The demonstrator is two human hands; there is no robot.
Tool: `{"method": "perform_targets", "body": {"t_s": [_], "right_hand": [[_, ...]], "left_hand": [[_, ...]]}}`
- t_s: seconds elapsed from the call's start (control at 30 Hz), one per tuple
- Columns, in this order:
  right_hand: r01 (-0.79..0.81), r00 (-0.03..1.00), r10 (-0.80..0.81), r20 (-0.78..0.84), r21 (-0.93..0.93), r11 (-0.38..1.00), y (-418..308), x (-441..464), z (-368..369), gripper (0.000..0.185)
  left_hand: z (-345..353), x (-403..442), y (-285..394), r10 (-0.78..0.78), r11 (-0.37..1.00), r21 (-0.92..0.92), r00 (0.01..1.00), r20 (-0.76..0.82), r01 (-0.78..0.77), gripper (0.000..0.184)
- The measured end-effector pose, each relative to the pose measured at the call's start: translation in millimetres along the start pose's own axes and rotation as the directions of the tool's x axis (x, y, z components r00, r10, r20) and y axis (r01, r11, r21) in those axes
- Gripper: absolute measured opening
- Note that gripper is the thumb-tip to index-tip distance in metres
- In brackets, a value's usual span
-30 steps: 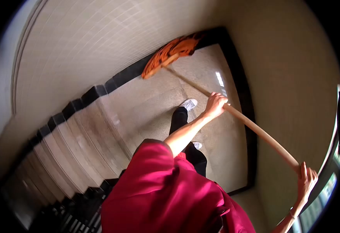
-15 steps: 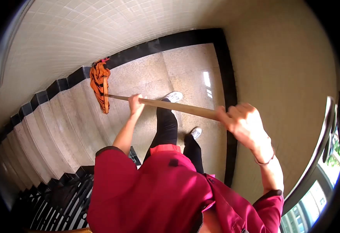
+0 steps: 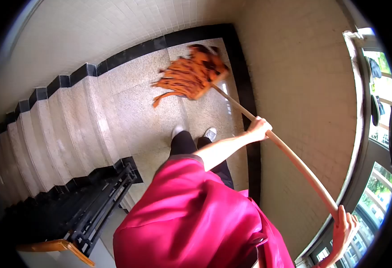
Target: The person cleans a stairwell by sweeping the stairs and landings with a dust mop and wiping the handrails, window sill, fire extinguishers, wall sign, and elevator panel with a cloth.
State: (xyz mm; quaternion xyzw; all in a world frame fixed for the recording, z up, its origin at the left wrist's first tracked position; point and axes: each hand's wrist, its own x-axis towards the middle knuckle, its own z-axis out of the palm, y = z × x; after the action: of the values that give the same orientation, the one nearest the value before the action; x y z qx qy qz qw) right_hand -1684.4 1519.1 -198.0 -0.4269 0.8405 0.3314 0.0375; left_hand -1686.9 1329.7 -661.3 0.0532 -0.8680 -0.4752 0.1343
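Observation:
An orange and black mop head (image 3: 191, 73) is spread on the pale landing floor near its far right corner, its strands trailing left and slightly blurred. From it a long wooden mop handle (image 3: 301, 166) slants down to the right. My left hand (image 3: 259, 128) is wrapped round the handle partway along, over the dark floor border. Near the handle's upper end, my right hand (image 3: 345, 227) grips it beside the window at the lower right.
Stone stairs (image 3: 66, 134) descend on the left, edged with black tiles. A black railing (image 3: 111, 196) with a wooden handrail (image 3: 48, 245) stands at the lower left. Tiled walls (image 3: 294, 89) enclose the landing, and a window (image 3: 377, 187) lies to the right.
The mop head has swung from the top stair edge at left to the landing's far right corner, its strands fanning out. Both hands moved right with the handle, the right one also lower.

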Motion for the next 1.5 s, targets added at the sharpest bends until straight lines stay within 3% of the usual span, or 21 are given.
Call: {"method": "perform_targets", "body": {"t_s": [0.1,0.23,0.3,0.37,0.43,0.57,0.63,0.67,0.7,0.73,0.8,0.83,0.87,0.9,1.0,1.13,1.27,1.37,1.4,1.47,1.5], "right_hand": [[-0.029,0.999,0.029,-0.028,-0.010,1.000,21,-43,-4,0.031],[0.034,0.996,-0.034,-0.088,-0.011,0.999,37,-89,-9,0.033],[0.109,0.985,-0.110,-0.130,-0.021,0.994,39,-97,-9,0.034],[0.195,0.965,-0.202,-0.169,-0.055,0.979,25,-111,-13,0.035],[0.289,0.929,-0.300,-0.216,-0.084,0.954,12,-124,-10,0.036],[0.477,0.797,-0.534,-0.284,-0.248,0.843,-68,-117,-16,0.036],[0.555,0.737,-0.616,-0.278,-0.271,0.786,-134,-109,-30,0.034],[0.599,0.717,-0.644,-0.269,-0.237,0.765,-170,-104,-40,0.034],[0.664,0.641,-0.690,-0.336,-0.208,0.718,-205,-104,-48,0.033],[0.725,0.558,-0.728,-0.398,-0.192,0.661,-240,-103,-56,0.033],[0.723,0.542,-0.704,-0.458,-0.173,0.669,-274,-120,-33,0.028],[0.716,0.545,-0.693,-0.473,-0.167,0.678,-287,-129,-19,0.027],[0.709,0.548,-0.680,-0.487,-0.161,0.686,-299,-137,-5,0.025],[0.690,0.566,-0.673,-0.477,-0.174,0.703,-302,-150,7,0.024],[0.568,0.702,-0.528,-0.478,-0.072,0.820,-269,-217,35,0.022],[0.272,0.885,-0.247,-0.395,0.006,0.962,-218,-378,83,0.023],[-0.091,0.983,0.113,-0.145,0.147,0.985,-241,-592,139,0.021],[-0.416,0.909,0.393,0.138,0.241,0.877,-286,-750,167,0.018],[-0.526,0.847,0.477,0.233,0.252,0.812,-308,-797,168,0.017],[-0.723,0.677,0.619,0.398,0.205,0.659,-390,-886,121,0.015],[-0.829,0.534,0.685,0.496,0.151,0.538,-424,-926,110,0.015]], "left_hand": [[29,-8,49,-0.015,0.972,-0.231,0.989,0.144,0.049,0.008],[24,-64,76,-0.034,0.966,-0.255,0.999,0.004,0.034,0.005],[7,-94,73,-0.063,0.979,-0.201,0.994,-0.090,0.044,0.004],[-10,-146,68,-0.128,0.986,-0.110,0.990,-0.057,0.121,0.003],[-29,-207,67,-0.155,0.978,-0.161,0.977,-0.145,0.131,0.006],[-61,-337,67,-0.251,0.966,-0.147,0.898,-0.362,0.211,0.010],[-67,-406,66,-0.305,0.947,-0.239,0.836,-0.457,0.215,0.011],[-79,-432,73,-0.392,0.909,-0.322,0.802,-0.451,0.264,0.008],[-72,-465,66,-0.449,0.892,-0.256,0.788,-0.421,0.372,0.009],[-79,-486,70,-0.459,0.885,-0.318,0.756,-0.467,0.341,0.012],[-59,-547,48,-0.530,0.846,-0.260,0.692,-0.490,0.465,0.016],[-54,-576,29,-0.524,0.847,-0.198,0.712,-0.467,0.494,0.018],[-56,-602,15,-0.602,0.796,-0.199,0.707,-0.371,0.572,0.020],[-56,-616,8,-0.670,0.741,-0.178,0.691,-0.271,0.648,0.022],[-45,-607,43,-0.521,0.848,-0.039,0.816,-0.252,0.529,0.030],[-3,-588,122,-0.234,0.965,0.110,0.971,-0.053,0.239,0.033],[54,-618,199,-0.035,0.984,0.175,0.949,0.314,-0.022,0.033],[114,-663,262,0.152,0.949,0.140,0.797,0.585,-0.283,0.026],[131,-681,286,0.140,0.953,0.100,0.712,0.688,-0.284,0.017],[139,-739,324,0.177,0.942,-0.002,0.490,0.854,-0.337,0.010],[158,-762,341,0.192,0.925,-0.048,0.355,0.915,-0.377,0.016]]}}
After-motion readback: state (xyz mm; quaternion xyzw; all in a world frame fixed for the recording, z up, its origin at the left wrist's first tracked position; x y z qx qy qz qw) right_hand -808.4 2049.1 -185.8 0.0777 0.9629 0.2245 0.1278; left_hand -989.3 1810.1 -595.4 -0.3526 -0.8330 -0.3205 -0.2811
